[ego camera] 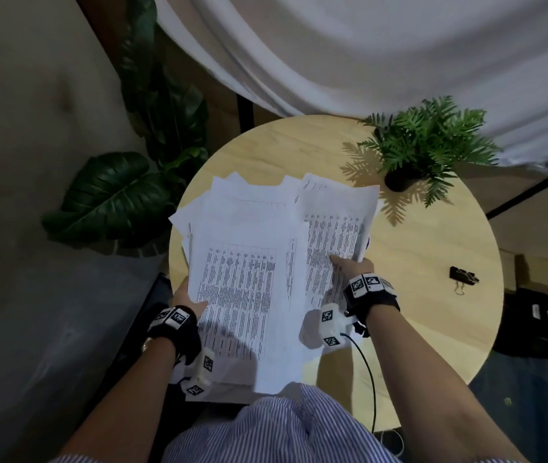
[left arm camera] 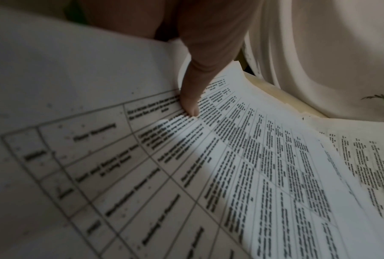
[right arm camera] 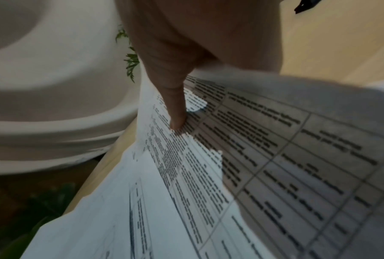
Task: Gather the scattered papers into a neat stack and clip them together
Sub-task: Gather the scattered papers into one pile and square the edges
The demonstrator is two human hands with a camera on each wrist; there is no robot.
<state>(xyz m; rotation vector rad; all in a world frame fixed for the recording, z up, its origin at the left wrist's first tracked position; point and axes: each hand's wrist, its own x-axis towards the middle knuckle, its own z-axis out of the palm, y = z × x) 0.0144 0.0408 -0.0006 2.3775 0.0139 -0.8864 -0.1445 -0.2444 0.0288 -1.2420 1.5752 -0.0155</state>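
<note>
White printed papers (ego camera: 249, 279) fanned unevenly, table text; left hand (ego camera: 187, 297), right hand (ego camera: 354, 265) each grip pinching edge

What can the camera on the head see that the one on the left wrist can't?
Only the head view shows the whole scene: the round wooden table, the black binder clip lying apart from the papers at the table's right, the small potted fern, the right hand and both arms.

Only the left wrist view shows the left hand's thumb close up, pressing on a printed table, and the sheets fanned beneath it.

Both show the loose, uneven papers held by the left hand, and the white cloth behind.
</note>
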